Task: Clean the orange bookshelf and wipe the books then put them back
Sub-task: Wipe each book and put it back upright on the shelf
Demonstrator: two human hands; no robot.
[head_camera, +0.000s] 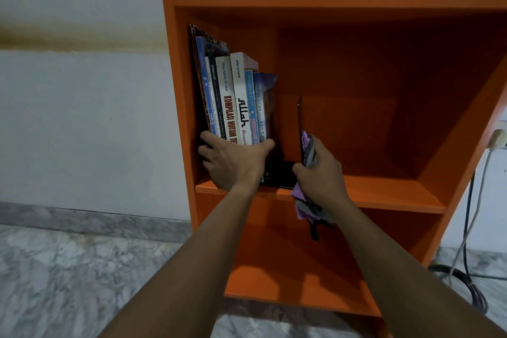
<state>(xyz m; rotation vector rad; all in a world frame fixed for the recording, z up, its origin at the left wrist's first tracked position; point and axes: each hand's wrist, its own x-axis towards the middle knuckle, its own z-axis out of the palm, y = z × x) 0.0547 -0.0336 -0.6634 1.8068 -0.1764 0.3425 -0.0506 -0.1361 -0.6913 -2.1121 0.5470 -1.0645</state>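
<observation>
Several books (233, 96) stand leaning against the left wall of the orange bookshelf (356, 5), on its middle shelf (384, 192). My left hand (233, 162) grips the lower ends of these books, thumb at the right, fingers at the left. My right hand (321, 170) holds a thin dark book (300, 123) upright, edge on, just right of the row, together with a purple and grey cloth (310, 208) that hangs below the fist. The bottoms of the books are hidden behind my left hand.
The right part of the middle shelf and the shelf below (301, 282) hold nothing. A white wall (82, 104) and marble floor (68, 269) lie to the left. Cables (466, 255) and a plug (498, 138) hang at the right of the bookshelf.
</observation>
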